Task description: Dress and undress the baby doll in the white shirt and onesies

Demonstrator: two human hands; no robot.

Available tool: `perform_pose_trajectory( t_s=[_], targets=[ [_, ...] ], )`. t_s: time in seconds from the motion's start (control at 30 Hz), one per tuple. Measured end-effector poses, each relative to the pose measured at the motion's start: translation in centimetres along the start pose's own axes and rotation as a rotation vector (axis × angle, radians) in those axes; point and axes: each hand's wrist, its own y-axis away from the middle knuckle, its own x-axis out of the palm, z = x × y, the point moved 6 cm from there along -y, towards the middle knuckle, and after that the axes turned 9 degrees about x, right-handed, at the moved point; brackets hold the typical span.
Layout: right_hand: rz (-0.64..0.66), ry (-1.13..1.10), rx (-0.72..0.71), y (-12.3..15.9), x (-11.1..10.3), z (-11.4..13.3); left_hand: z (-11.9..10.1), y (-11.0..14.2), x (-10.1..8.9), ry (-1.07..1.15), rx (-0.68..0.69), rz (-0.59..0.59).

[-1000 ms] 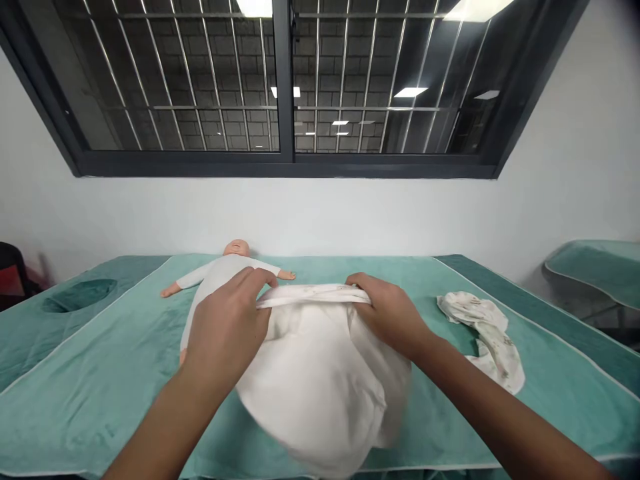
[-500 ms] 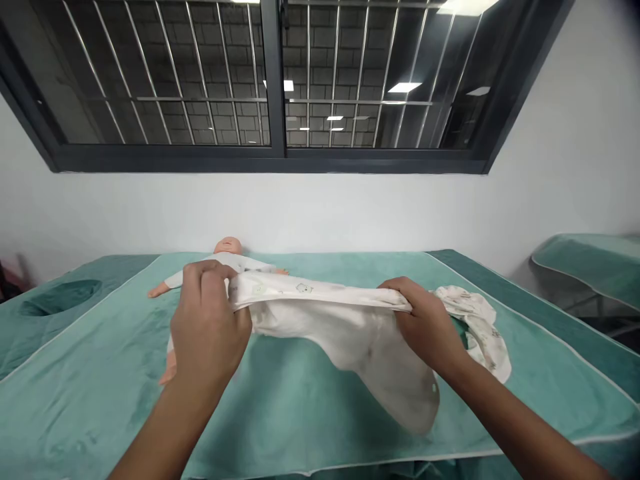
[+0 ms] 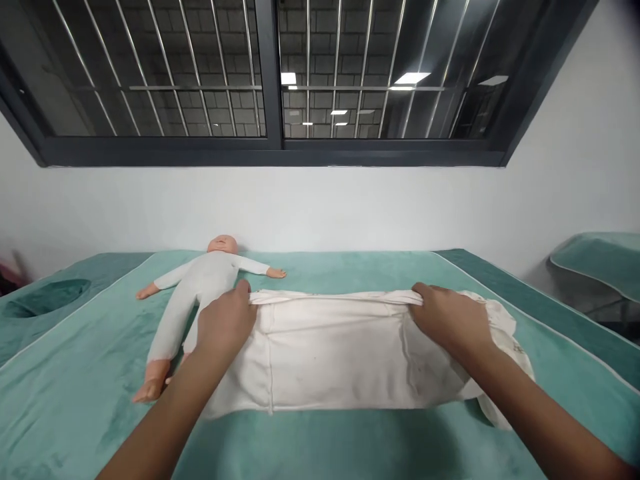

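Observation:
A white baby garment with visible seams is stretched wide between my hands, its top edge folded over and taut. My left hand pinches the left end of that edge. The right end is gripped by my right hand. The lower part hangs over the green sheet. Behind my left hand a baby doll in white lies on its back, one foot partly hidden by my forearm. Beyond my right wrist lies a crumpled white printed cloth, partly covered by my arm and the garment.
A green sheet with pale piping covers the bed, which has a round hollow at the left. A white wall and a barred window stand behind. Another green-covered surface is at the right.
My hands have moved apart and pulled the garment from a bunched, swinging shape into a wide, flat span. More of the doll shows now.

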Motion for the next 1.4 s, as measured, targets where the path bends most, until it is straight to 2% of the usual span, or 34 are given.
perform_pose_trajectory(
  t_s=[0.07, 0.13, 0.23, 0.3, 0.33, 0.4, 0.47, 0.53, 0.63, 0.7, 0.8, 0.93, 1.1, 1.2, 1.4],
  targets=[
    [0.004, 0.027, -0.011, -1.8, 1.5, 1.8, -1.0, -2.4, 1.7, -0.033, 0.004, 0.011],
    [-0.083, 0.019, -0.045, -2.4, 3.1, 3.9, -2.2, -4.0, 3.4, -0.068, 0.006, -0.055],
    [-0.222, -0.102, -0.237, -0.5, 5.8, 7.9, -5.3, -4.5, 6.3, -0.120, 0.123, -0.203],
    [-0.142, -0.248, -0.435, 1.4, 8.2, 10.8, -8.0, -4.1, 8.6, -0.034, 0.329, -0.215],
    [-0.070, -0.316, -0.454, 1.9, 9.4, 11.8, -8.9, -4.0, 9.9, 0.042, 0.379, -0.183],
    [0.061, -0.398, -0.375, 1.8, 11.4, 12.9, -9.9, -4.3, 12.1, 0.156, 0.367, -0.089],
    [0.121, -0.412, -0.266, 0.7, 12.7, 13.4, -10.0, -5.1, 13.5, 0.190, 0.290, -0.035],
    [0.117, -0.391, -0.212, -0.8, 13.1, 13.4, -9.8, -6.0, 14.0, 0.166, 0.245, -0.049],
    [0.008, -0.350, -0.160, -2.4, 13.1, 12.9, -9.6, -6.6, 13.7, 0.081, 0.276, -0.136],
    [-0.069, -0.333, -0.151, -2.8, 13.0, 12.5, -9.5, -6.4, 13.6, 0.027, 0.317, -0.188],
    [-0.081, -0.324, -0.162, -2.9, 13.7, 12.3, -9.1, -6.4, 13.9, 0.019, 0.316, -0.201],
    [-0.019, -0.298, -0.171, -3.4, 14.6, 12.5, -8.6, -7.1, 14.7, 0.047, 0.310, -0.182],
    [0.119, -0.284, -0.203, -4.7, 15.5, 12.7, -7.8, -8.5, 16.4, 0.138, 0.294, -0.050],
    [0.163, -0.286, -0.229, -5.1, 15.7, 12.7, -7.3, -8.9, 17.1, 0.182, 0.275, -0.021],
    [-0.014, -0.152, -0.246, -3.6, 14.5, 13.7, -7.2, -8.7, 17.3, 0.188, 0.294, -0.047]
  ],
)
